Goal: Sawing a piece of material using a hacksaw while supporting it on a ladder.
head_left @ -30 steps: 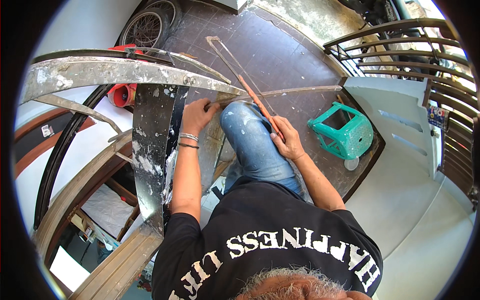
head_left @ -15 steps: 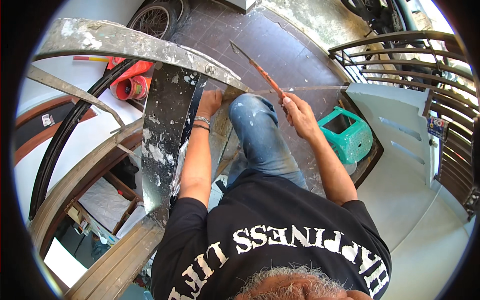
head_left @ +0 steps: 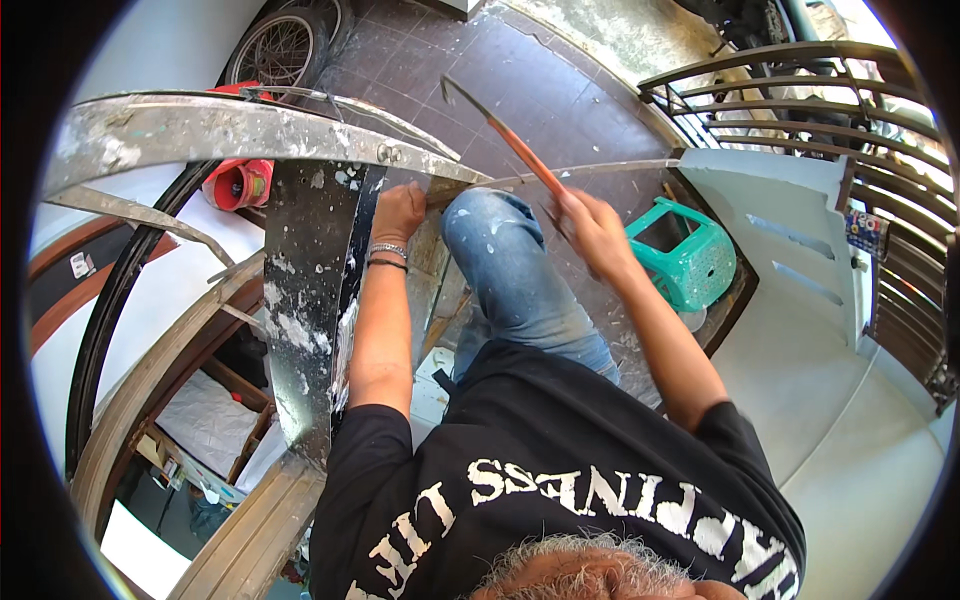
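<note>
My right hand, slightly blurred, is wrapped round the rear end of a hacksaw. Its orange frame runs away from me to a grey, hooked front end above the tiled floor; the blade is hard to make out. My left hand is closed, knuckles up, beside the dark, paint-spattered board. Whatever lies under its fingers is hidden. My bent knee in blue jeans rests by a wooden piece close to the left hand.
A paint-spotted rail arches across the left. A green plastic stool lies tipped over at the right, by a pale low wall with a slatted railing. Far left are a red bucket and wheels.
The whole view has shifted a little, so most things sit further left. My right hand has drawn slightly back toward me with the hacksaw. The left hand stays by the board.
</note>
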Demonstrator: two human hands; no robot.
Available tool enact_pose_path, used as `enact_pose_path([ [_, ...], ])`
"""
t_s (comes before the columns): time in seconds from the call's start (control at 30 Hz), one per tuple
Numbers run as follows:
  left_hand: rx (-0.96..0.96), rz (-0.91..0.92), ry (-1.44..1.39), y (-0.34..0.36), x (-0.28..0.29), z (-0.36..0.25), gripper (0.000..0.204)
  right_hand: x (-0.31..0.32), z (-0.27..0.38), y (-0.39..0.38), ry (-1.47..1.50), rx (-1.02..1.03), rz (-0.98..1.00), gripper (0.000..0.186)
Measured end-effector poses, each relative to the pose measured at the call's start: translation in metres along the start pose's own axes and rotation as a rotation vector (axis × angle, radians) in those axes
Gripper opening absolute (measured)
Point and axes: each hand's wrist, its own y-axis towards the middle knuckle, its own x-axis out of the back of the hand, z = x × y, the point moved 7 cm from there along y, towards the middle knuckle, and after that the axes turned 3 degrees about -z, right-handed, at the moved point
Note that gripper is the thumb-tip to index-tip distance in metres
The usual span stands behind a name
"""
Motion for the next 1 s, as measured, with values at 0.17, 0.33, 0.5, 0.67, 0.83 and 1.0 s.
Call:
enact_pose_path([
  [0.17,-0.002,0.006,0.017,-0.005,-0.006,0.006,0.048,-0.031,0.035,0.011,-0.248,0.220,0.017,0.037],
  [0.33,0.015,-0.068,-0.120,-0.013,0.002,0.007,0.048,0.034,0.008,-0.120,-0.130,-0.046,0.006,0.038],
  [0.5,-0.018,-0.119,-0.084,-0.006,0.007,0.003,0.046,0.018,0.000,-0.063,-0.136,0.093,-0.016,0.040],
  [0.67,-0.015,-0.044,-0.008,-0.007,-0.004,0.001,0.048,-0.034,0.030,0.023,-0.240,0.152,-0.016,0.039],
  [0.83,-0.006,-0.035,-0.066,-0.003,0.001,0.005,0.050,-0.028,0.030,0.022,-0.623,0.278,0.035,0.038],
  [1.0,0.018,-0.094,-0.144,-0.006,-0.001,0.002,0.050,-0.051,0.066,0.028,-0.958,0.268,0.113,0.060],
])
